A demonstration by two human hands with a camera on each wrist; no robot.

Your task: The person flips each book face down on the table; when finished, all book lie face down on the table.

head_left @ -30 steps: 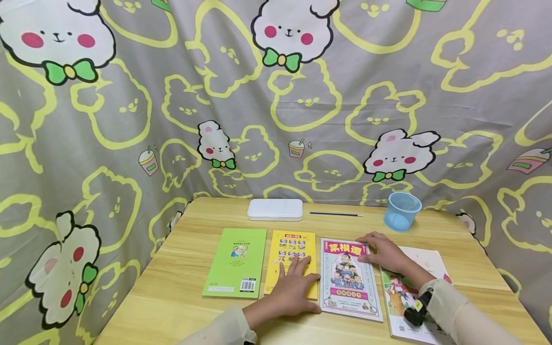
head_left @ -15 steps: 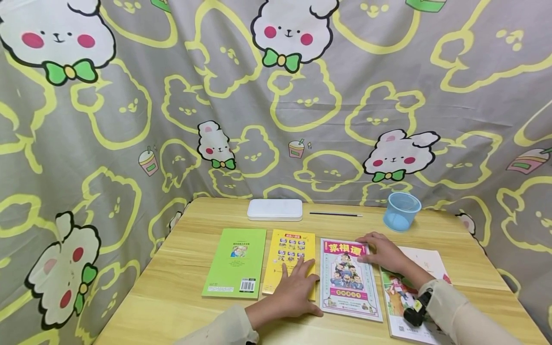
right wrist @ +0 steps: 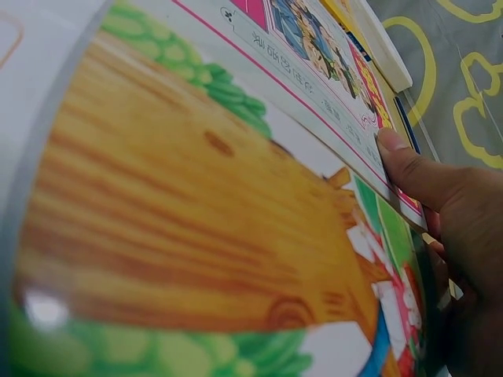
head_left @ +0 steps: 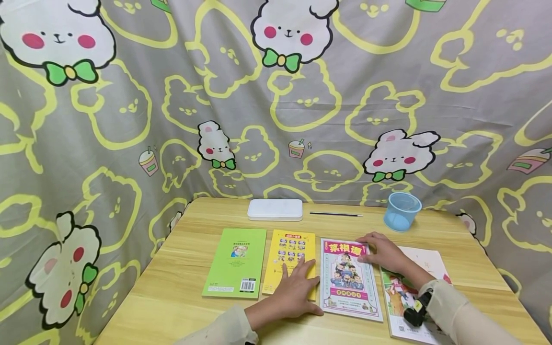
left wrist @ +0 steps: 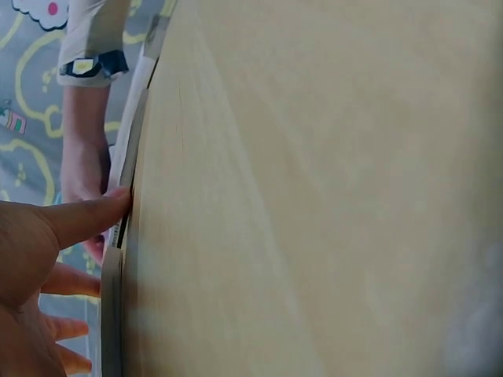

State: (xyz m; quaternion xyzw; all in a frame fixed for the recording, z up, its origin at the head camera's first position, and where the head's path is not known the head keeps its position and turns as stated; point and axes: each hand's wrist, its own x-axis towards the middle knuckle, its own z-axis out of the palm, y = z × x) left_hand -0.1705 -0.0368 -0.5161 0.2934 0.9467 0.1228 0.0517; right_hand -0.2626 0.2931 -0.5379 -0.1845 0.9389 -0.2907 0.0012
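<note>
My left hand (head_left: 293,293) lies with spread fingers over the yellow book (head_left: 282,268). Its thumb reaches the lower left corner of the magenta-titled book (head_left: 349,280), which lies flat just to the right. At that book's upper right corner is my right hand (head_left: 384,251), fingers along the top edge and thumb on the cover. In the right wrist view the right thumb (right wrist: 405,161) touches the cover's edge. Under the right forearm lies a larger picture book (head_left: 398,306), partly covered by the sleeve. The left wrist view shows the left thumb (left wrist: 86,218) against the books' near edges.
A green book (head_left: 235,263) lies left of the yellow one. Along the back of the wooden table (head_left: 168,282) are a white case (head_left: 275,210), a dark pencil (head_left: 335,214) and a blue mesh cup (head_left: 402,213). A patterned curtain (head_left: 241,96) hangs behind.
Over the last second the left hand has shifted very slightly right and down, and the yellow book's lower end has moved slightly left. The right hand stays in place.
</note>
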